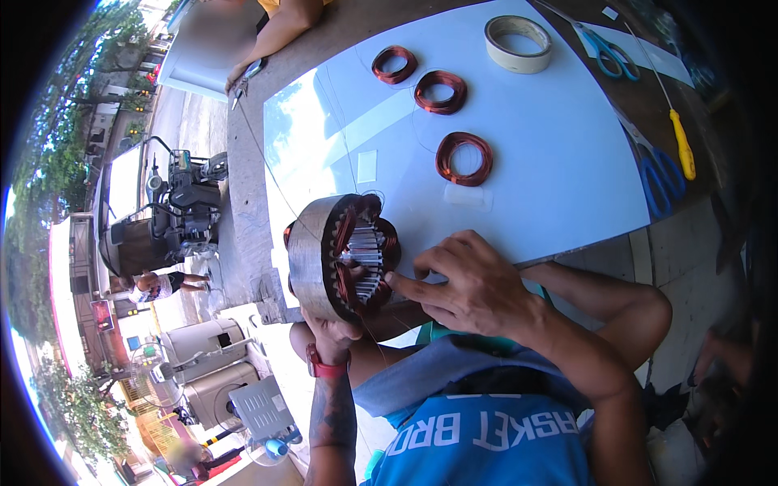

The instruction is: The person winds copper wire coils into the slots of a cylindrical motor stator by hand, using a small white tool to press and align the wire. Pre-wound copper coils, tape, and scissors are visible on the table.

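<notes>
A motor stator (312, 259), a grey metal ring with copper windings and pale slot liners inside, stands on its side at the sheet's near-left edge. My left hand (331, 328) grips it from below; some of its fingers are hidden behind the ring. My right hand (478, 283) is beside the stator's open face, its index finger stretched to the windings and the other fingers bent but apart. Nothing shows in its grasp. Thin wires run from the stator. Three copper wire coils, a near one (442, 162), a middle one (420, 99) and a far one (378, 74), lie beyond my hands.
The white sheet (559, 162) also bears a tape roll (519, 63). To the right lie light-blue scissors (606, 55), dark-blue scissors (663, 182) and a yellow-handled screwdriver (683, 146). Another person's arm (284, 28) rests at the table's far left. A motorcycle (174, 198) stands outside.
</notes>
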Tool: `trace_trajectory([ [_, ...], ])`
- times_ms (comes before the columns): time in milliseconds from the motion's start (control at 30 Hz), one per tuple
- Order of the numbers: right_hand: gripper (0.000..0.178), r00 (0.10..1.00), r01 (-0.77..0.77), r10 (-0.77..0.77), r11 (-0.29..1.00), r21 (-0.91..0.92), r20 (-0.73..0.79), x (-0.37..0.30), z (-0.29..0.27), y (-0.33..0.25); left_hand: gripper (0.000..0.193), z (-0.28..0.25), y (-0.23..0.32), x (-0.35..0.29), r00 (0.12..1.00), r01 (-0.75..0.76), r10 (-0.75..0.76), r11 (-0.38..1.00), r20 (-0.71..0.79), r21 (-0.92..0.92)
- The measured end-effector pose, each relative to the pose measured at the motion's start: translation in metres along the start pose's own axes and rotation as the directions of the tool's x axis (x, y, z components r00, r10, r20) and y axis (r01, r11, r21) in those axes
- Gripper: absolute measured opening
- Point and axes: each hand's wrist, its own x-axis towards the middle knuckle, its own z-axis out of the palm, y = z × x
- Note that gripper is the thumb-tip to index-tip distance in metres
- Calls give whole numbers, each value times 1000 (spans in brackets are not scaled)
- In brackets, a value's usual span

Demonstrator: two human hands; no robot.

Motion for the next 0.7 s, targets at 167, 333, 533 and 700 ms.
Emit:
trace_trajectory([
  [167,71,999,-23,22,1000,12,27,-2,1,4,119,9,-6,-6,999,24,-27,998,-47,-61],
  [333,70,999,11,-7,995,-100,40,5,-3,1,126,8,-2,-12,993,70,-84,984,-82,-166],
  [533,21,901,-417,415,755,505,123,29,-32,-5,136,9,41,45,954,-30,-155,803,-257,-596],
  [700,33,516,-856,432,249,453,739,67,-34,-1,127,30,62,83,993,-115,64,710,-98,-695],
])
